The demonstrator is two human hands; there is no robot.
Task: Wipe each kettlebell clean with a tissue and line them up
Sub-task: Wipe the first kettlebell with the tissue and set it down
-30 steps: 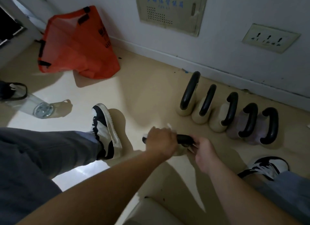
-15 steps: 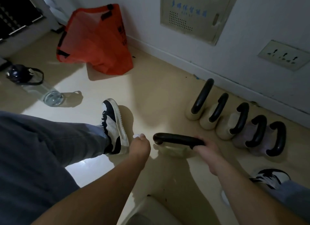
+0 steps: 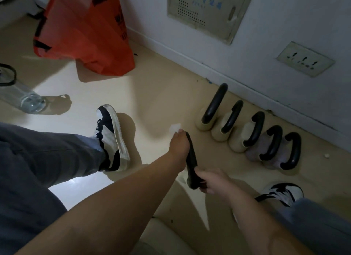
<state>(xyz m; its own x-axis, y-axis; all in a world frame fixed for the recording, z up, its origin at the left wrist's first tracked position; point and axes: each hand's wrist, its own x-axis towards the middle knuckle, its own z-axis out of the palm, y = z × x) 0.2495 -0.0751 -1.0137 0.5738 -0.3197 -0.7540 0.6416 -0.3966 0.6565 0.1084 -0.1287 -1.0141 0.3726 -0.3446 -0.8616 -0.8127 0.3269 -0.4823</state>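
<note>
Currently | R hand (image 3: 212,182) gripping 6 o'clock end of kettlebell (image 3: 190,159) handle, frame ctr | L hand (image 3: 178,150) pinching tissue (image 3: 175,128) at handle's 12 o'clock end | kettlebell row (image 3: 254,129), 5 pcs, standing at its 2 o'clock

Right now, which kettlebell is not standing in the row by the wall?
The kettlebell in front of the row: the right hand grips its black handle, the left hand holds a tissue at its end.

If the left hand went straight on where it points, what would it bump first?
Likely the leftmost lined-up kettlebell; the left hand with its tissue aims roughly there, though depth is unclear.
</note>
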